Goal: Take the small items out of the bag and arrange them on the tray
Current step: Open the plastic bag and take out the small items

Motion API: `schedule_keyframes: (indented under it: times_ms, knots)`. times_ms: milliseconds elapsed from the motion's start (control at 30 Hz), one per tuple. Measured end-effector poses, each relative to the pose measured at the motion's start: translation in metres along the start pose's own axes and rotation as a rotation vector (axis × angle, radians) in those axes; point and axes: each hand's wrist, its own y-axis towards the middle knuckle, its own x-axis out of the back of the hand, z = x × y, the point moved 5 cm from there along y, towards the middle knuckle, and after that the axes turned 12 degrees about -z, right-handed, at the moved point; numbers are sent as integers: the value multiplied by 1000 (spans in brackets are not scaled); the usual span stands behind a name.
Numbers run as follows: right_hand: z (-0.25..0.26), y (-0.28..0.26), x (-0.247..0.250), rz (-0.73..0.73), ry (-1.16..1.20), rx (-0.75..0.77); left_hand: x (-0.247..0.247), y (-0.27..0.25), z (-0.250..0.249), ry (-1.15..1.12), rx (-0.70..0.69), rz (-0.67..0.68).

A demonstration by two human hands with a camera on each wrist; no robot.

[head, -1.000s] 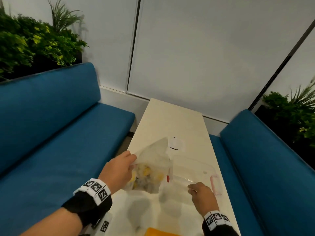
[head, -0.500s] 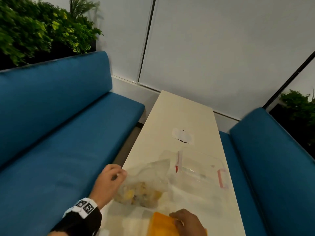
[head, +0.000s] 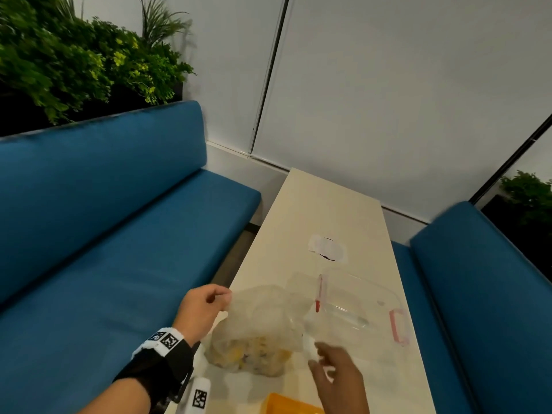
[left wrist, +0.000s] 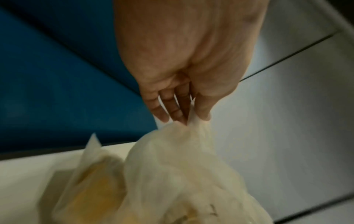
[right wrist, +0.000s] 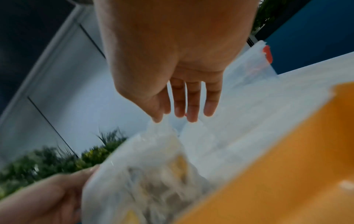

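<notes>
The cream desk (head: 325, 210) is carrying a clear lidded container (head: 355, 306) and, to its near left, the translucent bag (head: 257, 327) with small yellowish items inside. An orange tray (head: 286, 404) is lying at the near edge. The left hand (head: 203, 309) is pinching the bag's left top edge, while the right hand (head: 337, 375) is reaching with fingers extended, gripping nothing, at the bag's right side.

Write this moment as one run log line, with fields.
left hand: pinches bag edge | right hand: open, reaching toward bag | small items: inside bag | orange tray: near edge
</notes>
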Motion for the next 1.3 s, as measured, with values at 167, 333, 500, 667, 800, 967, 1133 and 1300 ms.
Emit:
schedule_keyframes:
  times_ms: [167, 333, 500, 667, 800, 967, 1133, 1300]
  knots:
    - [57, 50, 11, -77, 197, 84, 19, -22, -53, -56, -248, 79]
    - [72, 69, 5, 43, 72, 100, 37, -33, -75, -69, -281, 109]
    - [70, 68, 14, 32, 0, 113, 59, -33, -80, -61, -266, -19]
    - [77, 68, 32, 19, 111, 128, 69, -29, -78, 29, -296, -94]
    - [86, 67, 37, 17, 101, 181, 58, -40, -112, 161, -612, -171]
    - [108, 57, 36, 26, 99, 271, -24, -76, -149, 477, -818, 222]
    - [116, 49, 36, 32, 113, 279, -59, -81, -153, 618, -849, 224]
    - [113, 48, 33, 39, 138, 254, -47, -78, -151, 686, -836, 227]
